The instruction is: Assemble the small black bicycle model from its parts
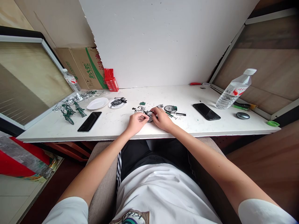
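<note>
Near the middle of the white table (116,124), my left hand (137,122) and my right hand (161,119) meet at a small black model bicycle (150,116). The fingers of my left hand are pinched together at the left side of its spoked wheel. My right hand has its thumb and fingertips closed on the wheel's right side. The thin black frame reaches out to the left, above my left hand. Fingertips cover part of the wheel. Just right of my right hand lie loose spoked wheels (170,108) and small black and green parts.
On the left are assembled green bicycles (67,113), a phone (89,121), a white plate (97,103) and a plate of black parts (117,102). Another phone (206,111), a water bottle (235,88), a mouse (243,115) and a green lid (273,123) are on the right.
</note>
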Motion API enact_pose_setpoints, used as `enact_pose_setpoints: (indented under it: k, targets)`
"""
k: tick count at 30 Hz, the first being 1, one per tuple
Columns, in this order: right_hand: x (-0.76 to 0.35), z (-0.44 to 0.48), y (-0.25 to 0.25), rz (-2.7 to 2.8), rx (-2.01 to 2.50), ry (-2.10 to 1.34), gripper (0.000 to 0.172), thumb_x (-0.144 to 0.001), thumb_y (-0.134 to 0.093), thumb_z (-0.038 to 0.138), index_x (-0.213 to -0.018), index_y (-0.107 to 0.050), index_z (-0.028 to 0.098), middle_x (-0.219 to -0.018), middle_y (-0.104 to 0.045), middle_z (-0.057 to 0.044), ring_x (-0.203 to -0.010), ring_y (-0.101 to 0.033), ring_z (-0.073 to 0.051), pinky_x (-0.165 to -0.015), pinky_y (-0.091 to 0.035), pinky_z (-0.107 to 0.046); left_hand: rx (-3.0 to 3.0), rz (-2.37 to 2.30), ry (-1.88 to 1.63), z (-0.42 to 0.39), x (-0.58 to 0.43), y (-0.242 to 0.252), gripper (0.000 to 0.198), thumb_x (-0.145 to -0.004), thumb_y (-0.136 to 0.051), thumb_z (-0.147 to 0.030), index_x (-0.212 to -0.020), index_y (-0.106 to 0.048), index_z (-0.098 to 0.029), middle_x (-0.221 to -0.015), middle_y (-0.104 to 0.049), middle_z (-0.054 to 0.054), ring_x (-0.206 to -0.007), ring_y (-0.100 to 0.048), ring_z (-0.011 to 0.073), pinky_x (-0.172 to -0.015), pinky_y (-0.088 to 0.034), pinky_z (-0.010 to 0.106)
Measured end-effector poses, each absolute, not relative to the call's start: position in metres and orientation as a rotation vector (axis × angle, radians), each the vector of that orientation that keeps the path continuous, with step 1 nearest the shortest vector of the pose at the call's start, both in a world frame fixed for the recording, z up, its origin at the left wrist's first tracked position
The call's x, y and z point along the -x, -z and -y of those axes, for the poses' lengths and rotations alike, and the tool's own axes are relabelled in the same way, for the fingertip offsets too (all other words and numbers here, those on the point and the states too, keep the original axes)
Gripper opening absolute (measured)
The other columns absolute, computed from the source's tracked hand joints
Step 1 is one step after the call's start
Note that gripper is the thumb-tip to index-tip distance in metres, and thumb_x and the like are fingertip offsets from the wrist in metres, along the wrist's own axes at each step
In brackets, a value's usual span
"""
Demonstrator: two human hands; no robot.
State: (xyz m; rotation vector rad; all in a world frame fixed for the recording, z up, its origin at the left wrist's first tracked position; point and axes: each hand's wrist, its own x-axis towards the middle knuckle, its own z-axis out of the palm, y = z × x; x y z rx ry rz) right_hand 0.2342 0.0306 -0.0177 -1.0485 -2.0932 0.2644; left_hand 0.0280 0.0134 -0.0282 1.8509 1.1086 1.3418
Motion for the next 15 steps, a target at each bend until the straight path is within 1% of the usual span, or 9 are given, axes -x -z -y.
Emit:
enact_pose_setpoints:
  k: [6,15]
  targets:
    - [-0.2342,-0.0313,0.019,2.092,1.044,-0.265,0.024,-0.106,-0.047,0.029,-0.124,-0.06,0.02,-0.104,-0.073,-0.013,-0.102,-0.064,-0.031,-0.085,-0.051,-0.043,-1.85,-1.109,-1.347,-0.013,-0.0283,0.0273,0.009,-0.086,-0.079,-0.028,-0.09,-0.08,-0.02,-0.098,-0.081,0.008,-0.083,-0.076,0.0199,-0.076,-0.062,0.031]
    - [-0.2337,-0.0298,0.0166,2.089,1.06,-0.276,0.024,-0.105,-0.047,0.028,-0.124,-0.06,0.02,-0.104,-0.073,-0.014,-0.103,-0.064,-0.032,-0.084,-0.051,-0.043,-1.844,-1.111,-1.34,-0.0125,-0.0286,0.027,0.01,-0.086,-0.079,-0.028,-0.09,-0.08,-0.019,-0.098,-0.08,0.008,-0.083,-0.076,0.02,-0.077,-0.062,0.032]
